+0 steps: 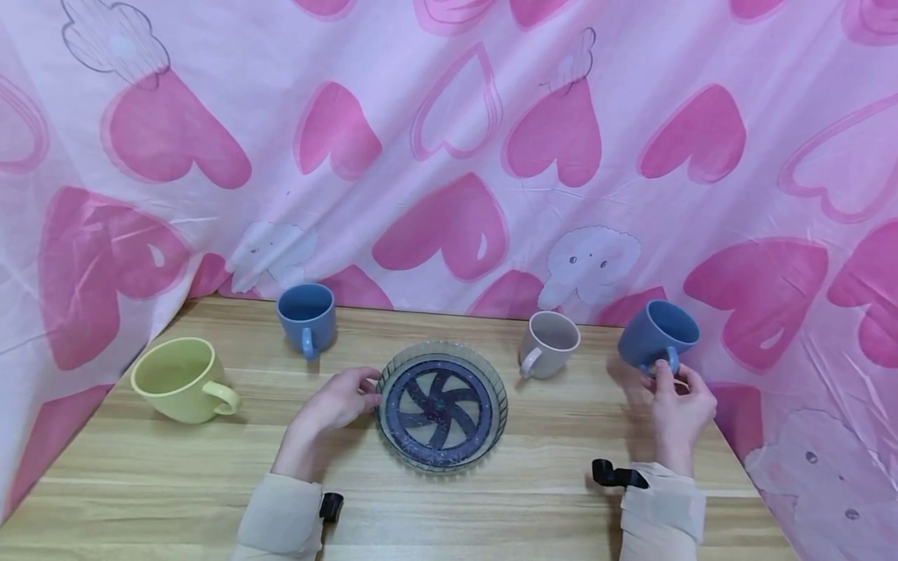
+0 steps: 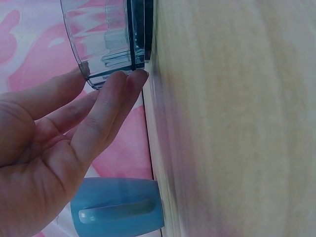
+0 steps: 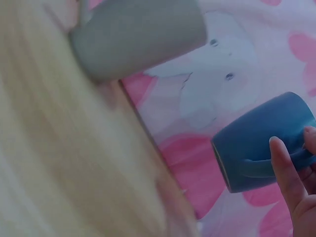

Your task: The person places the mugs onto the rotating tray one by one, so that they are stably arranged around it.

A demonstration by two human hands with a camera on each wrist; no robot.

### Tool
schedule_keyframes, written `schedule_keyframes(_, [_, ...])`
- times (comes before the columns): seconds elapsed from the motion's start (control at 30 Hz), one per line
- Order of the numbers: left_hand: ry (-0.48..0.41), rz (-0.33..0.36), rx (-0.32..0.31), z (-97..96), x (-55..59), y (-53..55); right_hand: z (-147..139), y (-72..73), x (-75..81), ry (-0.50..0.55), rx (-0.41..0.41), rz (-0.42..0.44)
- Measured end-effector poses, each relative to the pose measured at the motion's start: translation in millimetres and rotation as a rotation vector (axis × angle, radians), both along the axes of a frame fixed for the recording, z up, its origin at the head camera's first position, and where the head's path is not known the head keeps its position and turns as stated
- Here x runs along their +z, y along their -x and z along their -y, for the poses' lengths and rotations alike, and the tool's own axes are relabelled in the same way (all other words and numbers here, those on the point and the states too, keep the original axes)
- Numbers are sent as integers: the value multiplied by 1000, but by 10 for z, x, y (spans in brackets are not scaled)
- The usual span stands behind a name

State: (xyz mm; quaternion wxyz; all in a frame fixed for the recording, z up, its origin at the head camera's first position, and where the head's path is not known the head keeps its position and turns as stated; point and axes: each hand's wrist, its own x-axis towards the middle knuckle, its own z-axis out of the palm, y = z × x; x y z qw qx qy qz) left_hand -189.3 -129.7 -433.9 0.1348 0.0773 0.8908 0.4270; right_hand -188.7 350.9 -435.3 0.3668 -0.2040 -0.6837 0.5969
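My right hand pinches the handle of a blue mug. The mug hangs tilted, and in the right wrist view the blue mug is clear of the table. My left hand has its fingers loosely extended at the left side of a clear, ribbed glass dish with a dark pinwheel pattern. In the left wrist view the fingertips meet the wall and rim of the dish, which stands on the table. A pinkish-grey mug stands between the dish and the held mug.
Another blue mug stands back left of the dish. A wide yellow-green cup is on the far left, its handle pointing right. Pink heart-print cloth hangs behind and around the wooden table.
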Motion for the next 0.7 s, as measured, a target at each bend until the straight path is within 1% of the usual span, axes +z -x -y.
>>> schedule_keyframes(0.07, [4, -5, -3, 1, -1, 2, 26, -13, 70, -13, -14, -69])
schedule_keyframes(0.17, [9, -11, -9, 2, -1, 4, 62, -52, 187, 9, -15, -130])
schedule_keyframes(0.33, [12, -14, -9, -1, 1, 3, 116, -131, 360, 18, -3, -171])
schedule_keyframes(0.47, [9, -20, -10, -2, -1, 4, 174, -170, 460, 10, 20, -229])
schedule_keyframes(0.57, [-1, -16, -10, -2, -9, 5, 241, -196, 516, 3, 49, -254])
schedule_keyframes(0.7, [-20, -9, -7, 0, -23, 6, 378, -216, 580, -14, 104, -255])
